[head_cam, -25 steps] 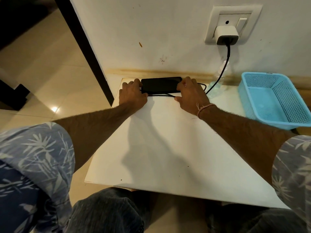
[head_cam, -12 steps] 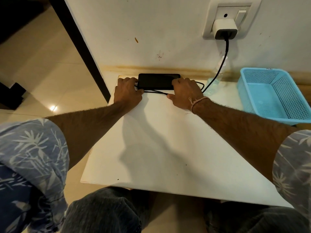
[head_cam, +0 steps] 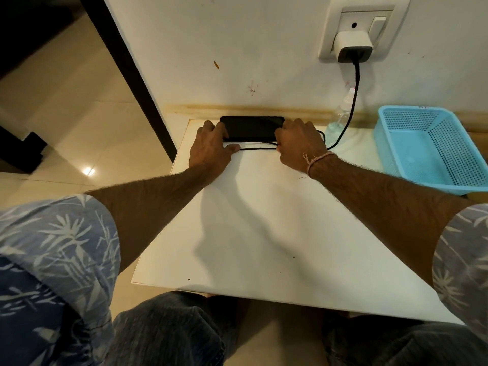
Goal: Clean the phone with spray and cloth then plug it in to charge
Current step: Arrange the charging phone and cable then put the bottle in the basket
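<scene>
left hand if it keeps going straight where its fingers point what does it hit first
The phone, whose left end the left hand seems to touch; behind it, the wall.

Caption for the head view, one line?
The left hand and right hand hold the ends of a black phone on a white table; a cable runs to the wall charger.

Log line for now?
phone: flat by wall; left hand: holds left end; right hand: right end, grip hidden; charger: in socket

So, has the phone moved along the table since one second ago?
No, not noticeably. The phone lies at the far edge of the table as before, equally far left of the wall charger.
</scene>
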The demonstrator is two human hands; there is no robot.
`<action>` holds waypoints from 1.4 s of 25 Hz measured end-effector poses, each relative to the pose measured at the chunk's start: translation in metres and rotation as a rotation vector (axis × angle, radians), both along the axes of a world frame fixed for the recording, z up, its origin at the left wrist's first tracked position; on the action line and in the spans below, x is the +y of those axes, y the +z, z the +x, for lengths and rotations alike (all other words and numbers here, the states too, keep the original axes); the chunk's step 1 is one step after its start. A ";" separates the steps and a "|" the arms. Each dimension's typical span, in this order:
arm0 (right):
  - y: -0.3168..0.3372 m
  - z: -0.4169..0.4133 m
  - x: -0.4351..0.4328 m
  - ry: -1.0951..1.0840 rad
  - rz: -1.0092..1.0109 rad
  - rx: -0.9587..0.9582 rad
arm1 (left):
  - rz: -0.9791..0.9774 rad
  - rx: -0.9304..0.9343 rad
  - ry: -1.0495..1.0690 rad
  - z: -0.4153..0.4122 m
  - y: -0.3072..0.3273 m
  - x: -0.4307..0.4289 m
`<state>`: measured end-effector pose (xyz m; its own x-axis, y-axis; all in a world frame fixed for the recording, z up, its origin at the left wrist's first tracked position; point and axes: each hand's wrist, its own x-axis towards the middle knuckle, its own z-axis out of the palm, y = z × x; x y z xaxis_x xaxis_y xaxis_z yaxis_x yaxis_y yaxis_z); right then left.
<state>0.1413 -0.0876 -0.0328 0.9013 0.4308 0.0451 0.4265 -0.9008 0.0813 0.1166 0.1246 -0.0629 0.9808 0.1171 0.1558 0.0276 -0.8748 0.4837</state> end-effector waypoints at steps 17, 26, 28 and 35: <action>-0.010 0.005 -0.009 -0.039 0.030 -0.026 | 0.251 -0.009 -0.119 0.001 0.000 0.006; -0.009 0.002 -0.007 -0.049 0.029 -0.002 | 0.219 -0.003 -0.095 0.001 0.000 0.005; -0.008 0.000 -0.007 -0.059 0.023 0.000 | 0.246 -0.006 -0.092 -0.001 0.000 0.004; 0.000 -0.025 -0.010 -0.052 0.132 -0.043 | 0.299 0.015 -0.052 -0.015 0.007 -0.002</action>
<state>0.1159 -0.0980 -0.0330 0.9183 0.3712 0.1372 0.3776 -0.9257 -0.0226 0.1019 0.1230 -0.0558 0.9867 0.0178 0.1614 -0.0157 -0.9788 0.2042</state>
